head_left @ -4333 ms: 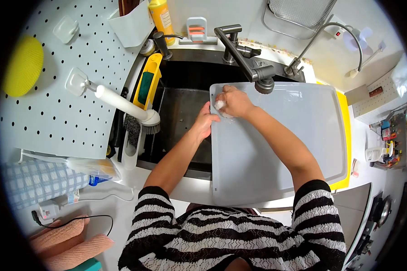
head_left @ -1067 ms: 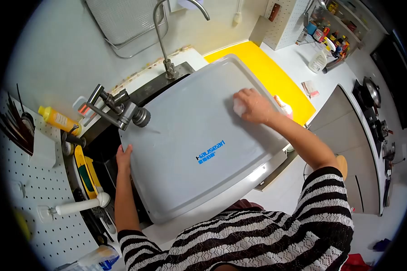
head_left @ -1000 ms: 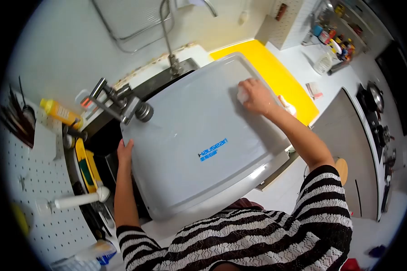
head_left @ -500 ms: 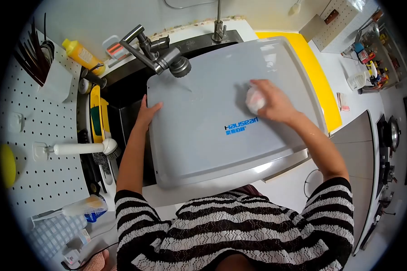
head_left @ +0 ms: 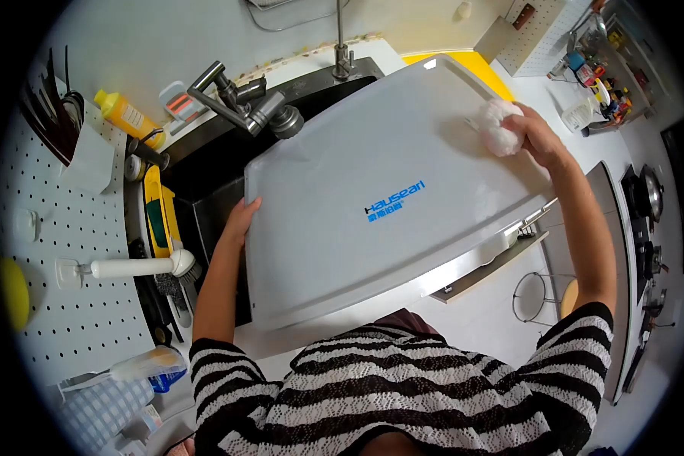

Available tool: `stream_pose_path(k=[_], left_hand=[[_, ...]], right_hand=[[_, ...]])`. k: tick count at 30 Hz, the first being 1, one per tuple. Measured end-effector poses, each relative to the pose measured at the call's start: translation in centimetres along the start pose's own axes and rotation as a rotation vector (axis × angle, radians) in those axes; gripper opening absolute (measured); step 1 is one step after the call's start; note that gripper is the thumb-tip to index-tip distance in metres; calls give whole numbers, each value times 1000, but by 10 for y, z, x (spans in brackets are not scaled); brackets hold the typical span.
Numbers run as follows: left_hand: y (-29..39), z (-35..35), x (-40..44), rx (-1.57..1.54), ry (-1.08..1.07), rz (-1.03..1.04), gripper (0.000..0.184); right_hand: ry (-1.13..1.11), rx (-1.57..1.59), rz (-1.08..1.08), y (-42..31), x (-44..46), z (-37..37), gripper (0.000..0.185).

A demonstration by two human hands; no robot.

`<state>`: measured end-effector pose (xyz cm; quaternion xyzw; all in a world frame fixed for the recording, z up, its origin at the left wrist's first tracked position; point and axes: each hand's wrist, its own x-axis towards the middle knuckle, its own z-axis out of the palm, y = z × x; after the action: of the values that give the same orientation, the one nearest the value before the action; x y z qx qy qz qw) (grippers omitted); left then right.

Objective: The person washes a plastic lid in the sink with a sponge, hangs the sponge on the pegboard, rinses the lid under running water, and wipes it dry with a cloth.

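A large grey plastic lid [head_left: 319, 251] with blue lettering lies tilted over the sink. My left hand [head_left: 242, 220] grips its left edge, with the thumb on top and the other fingers hidden beneath. Near the lid's right end, my right hand [head_left: 538, 137] is closed around a white puffy scrubbing ball [head_left: 500, 129], which appears to be against the lid's surface. The steel faucet [head_left: 270, 114] hangs just above the lid's upper left part. Part of the dark sink [head_left: 205, 182] shows left of the lid.
A white-handled brush [head_left: 133, 267] projects from the pegboard [head_left: 83, 304] at left. Behind the sink stand a yellow bottle [head_left: 125, 114] and a second slim tap [head_left: 343, 61]. A yellow board [head_left: 475, 68] lies behind the lid. At lower right, a drawer [head_left: 494, 266] stands partly pulled out.
My right hand has carried the scrubbing ball from the lid's middle to its right end. The lid has turned slightly, its right side higher in view. My left hand still holds the left edge.
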<state>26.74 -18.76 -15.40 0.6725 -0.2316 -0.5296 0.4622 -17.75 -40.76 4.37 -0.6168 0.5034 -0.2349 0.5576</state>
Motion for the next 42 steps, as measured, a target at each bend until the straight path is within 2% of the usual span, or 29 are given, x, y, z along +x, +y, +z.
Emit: stream_pose_path(k=[2,6,7,10,12,14,15,16,17,20,21,23,25,29,31,32,33,35,36,37,39,40,41,42], left_hand=[[-2,-6,-5,-29,-39,-37,50],[-9,-26,-12,-126,-190,-5,47],[-13,-33,-12,-107,-174,-22,47],[-21,-47,-17,-101,-141,-54,46],[-17,-44,-27,-118,-122,-68,45],[-4,-36,-48,-90,9,-136,44],[-6,-39,-50,-91,10,-126,44],[-9,-44,-52,-132,-32,-158,44],[-9,-46,-54,-171,-75,-191,43],[35,-9,-112,-294,-72,-275,39],[53,11,-143,-322,-77,-169,35],[58,19,-165,-352,-56,-55,32],[49,10,-166,-71,-13,188,29],[9,-42,-138,91,-18,328,23],[-25,-93,-103,-302,-323,193,22],[-46,-127,-69,-589,-627,-13,30],[-16,-94,-88,-588,-618,-11,30],[27,-32,-128,-781,134,-61,40],[25,-31,-130,-764,124,12,49],[18,-33,-131,-762,131,12,49],[-3,-44,-129,-799,-142,369,54],[-13,-49,-125,-846,-204,483,53],[-14,-49,-123,-842,-196,485,53],[-11,-48,-121,-1007,-504,401,53]], right_hand=[[-53,-101,-89,-25,-10,6,48],[11,-187,-168,-65,-27,-5,51],[-43,-172,-147,-73,-30,-11,47],[13,-109,-213,-70,-33,-27,50],[-3,-13,-256,-59,-26,-40,50],[13,44,-264,-55,-31,-35,49],[28,106,-268,-53,-31,-34,48],[-56,165,-289,-48,-26,-37,46],[-1,214,-286,-45,-27,-34,46],[10,431,-275,-35,-25,-21,44],[-2,437,-278,-33,-24,-20,44],[-88,663,-171,-31,-18,-15,43],[-119,720,-215,-33,-11,-7,42],[-133,761,-245,-37,6,6,41],[-123,749,-277,-42,12,14,40],[-67,767,-295,-46,14,19,41],[-9,784,-311,-51,16,23,42],[29,776,-279,-55,21,23,39],[80,794,-314,-54,28,22,38],[131,810,-348,-53,35,21,37],[94,892,-354,-50,46,14,35],[97,929,-376,-51,47,13,36],[100,966,-399,-53,48,12,36],[93,959,-390,-53,48,9,35]])
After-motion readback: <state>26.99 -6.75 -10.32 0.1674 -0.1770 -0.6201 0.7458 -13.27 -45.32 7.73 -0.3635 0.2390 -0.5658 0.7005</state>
